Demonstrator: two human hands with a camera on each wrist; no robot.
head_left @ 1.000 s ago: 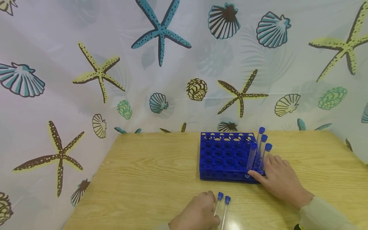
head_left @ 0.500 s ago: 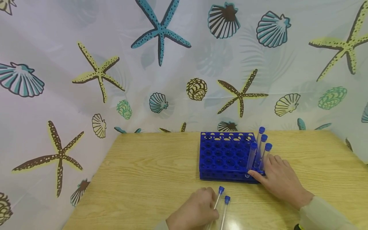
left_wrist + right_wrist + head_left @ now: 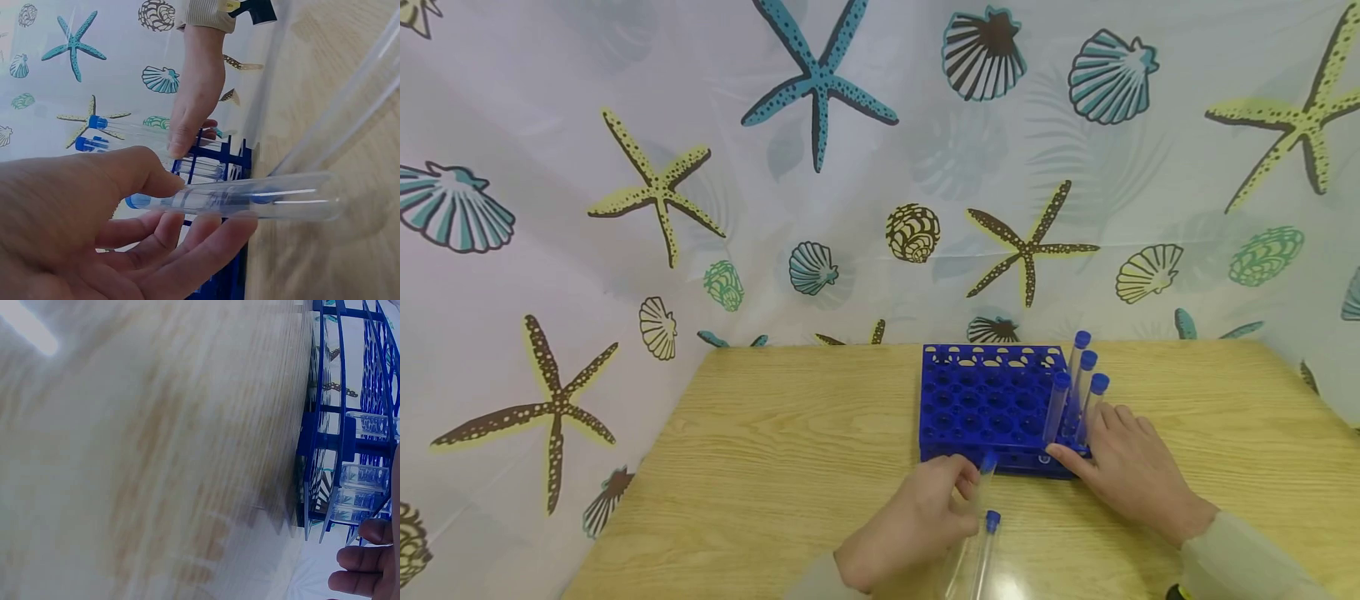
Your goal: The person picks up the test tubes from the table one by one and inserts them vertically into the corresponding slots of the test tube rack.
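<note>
Between the thumb and fingers of my left hand (image 3: 917,525) is a clear test tube (image 3: 294,197) with a blue cap; it is tilted, cap toward the rack and rounded end toward me. The blue test tube rack (image 3: 977,408) stands on the table just beyond that hand. My right hand (image 3: 1138,475) grips the rack's right end, thumb at the front corner and fingers along the side. Several capped test tubes (image 3: 1056,412) stand upright in the rack's right end. A second loose test tube (image 3: 985,558) lies on the table beside my left hand.
The wooden table (image 3: 775,433) reaches back to a curtain (image 3: 865,175) printed with starfish and shells, which also hangs along the left and right sides. A small black and yellow object (image 3: 1177,592) shows at the bottom edge, near the right sleeve.
My left hand has lifted one test tube off the table and moved it forward toward the rack, away from the other loose tube. The right hand and rack have stayed still.
</note>
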